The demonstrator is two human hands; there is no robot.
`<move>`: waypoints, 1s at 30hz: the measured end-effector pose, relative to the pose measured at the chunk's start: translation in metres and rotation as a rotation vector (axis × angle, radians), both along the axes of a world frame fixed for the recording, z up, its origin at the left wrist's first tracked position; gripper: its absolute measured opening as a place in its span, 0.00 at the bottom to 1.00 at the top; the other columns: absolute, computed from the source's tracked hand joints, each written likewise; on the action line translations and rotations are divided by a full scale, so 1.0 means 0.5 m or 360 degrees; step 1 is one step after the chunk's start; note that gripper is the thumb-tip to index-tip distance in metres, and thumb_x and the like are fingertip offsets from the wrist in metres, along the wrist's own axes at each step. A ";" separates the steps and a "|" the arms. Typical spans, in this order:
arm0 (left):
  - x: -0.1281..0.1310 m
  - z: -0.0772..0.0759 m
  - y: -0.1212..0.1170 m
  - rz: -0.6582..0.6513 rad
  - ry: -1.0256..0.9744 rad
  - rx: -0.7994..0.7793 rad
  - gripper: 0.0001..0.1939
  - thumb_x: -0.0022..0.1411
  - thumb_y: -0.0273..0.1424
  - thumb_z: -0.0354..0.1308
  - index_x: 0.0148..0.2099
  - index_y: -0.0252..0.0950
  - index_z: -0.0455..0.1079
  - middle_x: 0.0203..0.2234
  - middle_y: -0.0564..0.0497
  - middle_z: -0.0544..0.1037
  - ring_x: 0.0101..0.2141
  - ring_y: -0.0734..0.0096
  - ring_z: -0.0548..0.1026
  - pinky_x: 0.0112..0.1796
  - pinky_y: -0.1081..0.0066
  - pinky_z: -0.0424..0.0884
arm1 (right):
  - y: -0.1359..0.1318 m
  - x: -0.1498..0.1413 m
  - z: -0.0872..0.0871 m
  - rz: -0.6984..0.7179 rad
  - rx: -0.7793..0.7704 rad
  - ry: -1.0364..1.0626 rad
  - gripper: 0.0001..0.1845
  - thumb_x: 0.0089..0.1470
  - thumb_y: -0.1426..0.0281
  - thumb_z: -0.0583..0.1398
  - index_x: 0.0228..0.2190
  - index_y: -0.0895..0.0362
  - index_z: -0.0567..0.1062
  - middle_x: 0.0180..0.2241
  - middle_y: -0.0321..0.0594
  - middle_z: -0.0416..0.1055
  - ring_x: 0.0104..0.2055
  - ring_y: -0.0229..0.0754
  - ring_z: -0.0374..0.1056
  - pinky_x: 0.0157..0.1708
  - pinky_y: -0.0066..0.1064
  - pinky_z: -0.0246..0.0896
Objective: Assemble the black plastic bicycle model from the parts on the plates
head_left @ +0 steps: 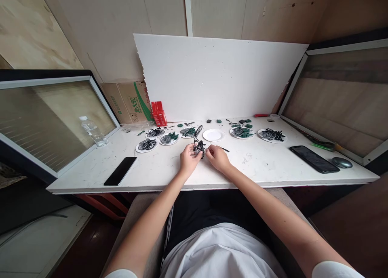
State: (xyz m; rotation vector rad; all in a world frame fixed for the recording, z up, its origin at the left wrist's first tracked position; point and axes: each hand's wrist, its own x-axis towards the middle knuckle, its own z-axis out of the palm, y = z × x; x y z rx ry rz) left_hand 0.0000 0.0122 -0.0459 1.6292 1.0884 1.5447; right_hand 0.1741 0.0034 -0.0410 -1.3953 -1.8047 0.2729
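Small black wheeled model [199,145] in hand over white table [157,169].
Left hand [189,158] clasps it; right hand [217,156] is curled just beside, fingers drawn together; whether they hold a part, I cannot tell.

- A white shirt [224,249] of soft cloth, loose and creased, with folds gathering across the front.
- The left sleeve [121,273] is short and white; only its hem shows.
- The right sleeve [335,270] matches it, white and short, with more of the cloth in view.
- Black trousers [212,207] show below the front edge of the table [75,183], with thin white stripes [168,229] down the left side.
- The left hand [190,159], right hand [217,157] and both forearms are bare.
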 end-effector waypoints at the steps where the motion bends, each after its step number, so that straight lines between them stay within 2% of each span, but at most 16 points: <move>1: 0.000 0.000 0.000 0.0004 0.0001 0.0001 0.23 0.57 0.29 0.71 0.55 0.35 0.73 0.49 0.38 0.82 0.36 0.70 0.83 0.36 0.71 0.81 | 0.000 0.000 0.000 -0.0003 -0.0002 -0.0016 0.17 0.68 0.62 0.54 0.26 0.53 0.64 0.27 0.38 0.71 0.29 0.42 0.63 0.30 0.31 0.48; 5: 0.000 0.000 0.001 0.0010 0.0000 0.0003 0.23 0.57 0.29 0.72 0.54 0.35 0.72 0.49 0.39 0.83 0.35 0.70 0.82 0.36 0.72 0.81 | 0.001 0.001 0.000 -0.0014 -0.0012 -0.0065 0.22 0.70 0.60 0.52 0.24 0.52 0.61 0.24 0.37 0.68 0.27 0.42 0.61 0.29 0.32 0.46; 10: 0.000 0.001 0.000 -0.0008 -0.0011 0.0007 0.24 0.57 0.30 0.72 0.54 0.35 0.72 0.48 0.39 0.83 0.34 0.71 0.82 0.36 0.72 0.81 | -0.003 0.000 0.004 -0.0017 -0.0037 -0.0048 0.23 0.72 0.59 0.50 0.24 0.52 0.62 0.26 0.39 0.71 0.28 0.42 0.63 0.30 0.32 0.47; 16: -0.001 0.000 0.000 -0.0012 -0.0015 0.0004 0.24 0.56 0.29 0.73 0.54 0.36 0.73 0.49 0.39 0.83 0.35 0.70 0.83 0.37 0.71 0.81 | -0.007 -0.002 0.003 -0.0010 -0.0060 0.0017 0.08 0.64 0.64 0.56 0.32 0.53 0.69 0.30 0.38 0.74 0.31 0.42 0.66 0.31 0.30 0.51; 18: -0.002 0.000 0.001 0.0004 -0.0001 0.0003 0.24 0.56 0.29 0.72 0.54 0.36 0.73 0.49 0.39 0.82 0.35 0.70 0.83 0.37 0.71 0.81 | -0.007 -0.002 0.003 0.0010 -0.0058 0.0020 0.07 0.63 0.65 0.56 0.33 0.53 0.69 0.30 0.37 0.74 0.31 0.42 0.66 0.30 0.30 0.51; 21: -0.002 0.000 0.001 0.0016 0.0003 -0.0003 0.23 0.57 0.29 0.72 0.54 0.35 0.73 0.50 0.38 0.82 0.35 0.70 0.82 0.37 0.71 0.81 | -0.005 -0.001 0.003 0.0047 -0.0043 0.0005 0.10 0.65 0.64 0.55 0.31 0.53 0.67 0.28 0.36 0.72 0.29 0.41 0.65 0.30 0.30 0.50; 26: -0.002 -0.001 0.003 0.0023 0.0005 -0.0005 0.24 0.56 0.30 0.73 0.54 0.36 0.73 0.49 0.38 0.82 0.36 0.69 0.83 0.37 0.70 0.82 | -0.001 0.001 0.003 0.0030 -0.0043 -0.0090 0.22 0.70 0.61 0.52 0.23 0.52 0.61 0.23 0.37 0.68 0.26 0.42 0.61 0.29 0.32 0.46; 30: -0.003 -0.003 0.004 0.0029 -0.0001 -0.0001 0.24 0.56 0.30 0.73 0.54 0.36 0.73 0.51 0.38 0.82 0.36 0.69 0.83 0.38 0.69 0.82 | -0.003 0.000 0.004 0.0026 -0.0081 -0.0068 0.25 0.73 0.59 0.49 0.23 0.53 0.64 0.24 0.39 0.71 0.27 0.42 0.63 0.29 0.33 0.48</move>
